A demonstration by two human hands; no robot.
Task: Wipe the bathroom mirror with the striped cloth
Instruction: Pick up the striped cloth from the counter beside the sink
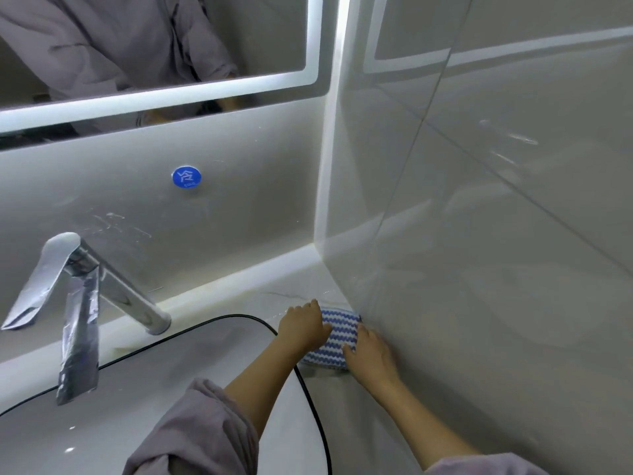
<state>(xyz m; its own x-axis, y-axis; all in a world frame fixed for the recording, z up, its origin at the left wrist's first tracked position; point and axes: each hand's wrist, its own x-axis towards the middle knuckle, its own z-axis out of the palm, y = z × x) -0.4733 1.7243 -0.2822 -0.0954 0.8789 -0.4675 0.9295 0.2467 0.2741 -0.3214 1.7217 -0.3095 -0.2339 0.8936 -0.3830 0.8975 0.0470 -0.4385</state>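
Nearest, at the bottom edge: a rumpled lilac-grey left sleeve (198,437), bunched above a bare forearm stretched up and to the right.

Far left: a chrome faucet (78,303), lever and spout wrapped in crinkled silvery film, standing at the back of a white sink basin (102,423) edged with a thin black rim. Above it, on the pale back wall, a round blue sticker (186,177) marked COLD. Higher, across the top left, the bathroom mirror (239,36) with a lit white border, reflecting the grey garment; well apart from the cloth and both hands.

Right of the basin, on the white countertop (260,299), in the corner where the back wall meets the side wall: the striped cloth (339,332), blue and white zigzag bands, folded into a pad and lying flat, far end against the side wall.

On the cloth's left part, the left hand (303,325), palm down, fingers close together and nearly straight over the fabric. On the near right corner, the right hand (371,353), also palm down, fingers narrow and resting on the stripes. Impossible to tell whether any fold is pinched underneath.

Far right: the glossy tiled side wall (496,200), faintly smeared, and a second grey sleeve (479,466) at the lower edge.
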